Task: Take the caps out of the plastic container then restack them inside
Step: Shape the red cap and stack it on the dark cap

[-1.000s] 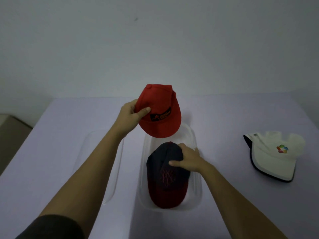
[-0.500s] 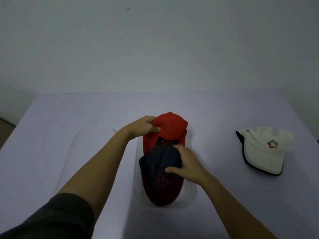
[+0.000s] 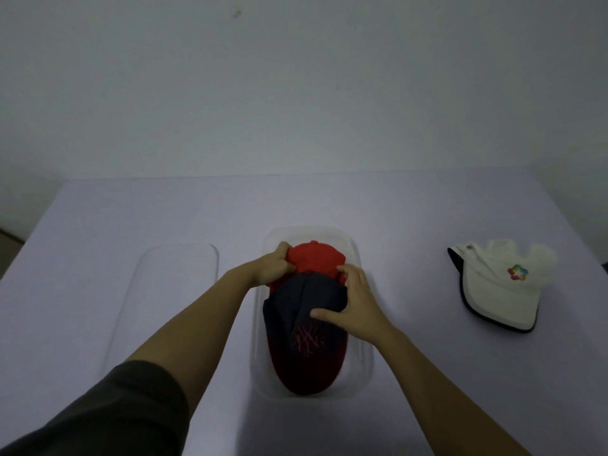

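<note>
Two caps sit inside the clear plastic container (image 3: 365,357) in the middle of the pale lilac table (image 3: 460,390), while a third lies outside it; the red cap (image 3: 316,260) occupies the far end of the container, its crown up and its top button visible; the dark navy cap (image 3: 306,327) lies nearer the person, its crown overlapping the near part of the red one and its dark red brim pointing toward the near end of the container, with a red embroidered emblem on its front. The left hand (image 3: 273,268) grips the left side of the red cap's crown, fingers curled onto the fabric and thumb tucked against it; the right hand (image 3: 353,301) rests across the right side of both caps, fingers spread, the thumb lying on the navy crown and the fingertips reaching the edge of the red cap; a dark sleeve (image 3: 98,419) covers the left upper arm at the lower left corner. The container's transparent lid (image 3: 171,291) lies flat on the table just to the left of the container, apart from it; the white cap (image 3: 500,284) with a dark-edged brim and a multicoloured logo rests on the table well to the right, untouched by either hand.
</note>
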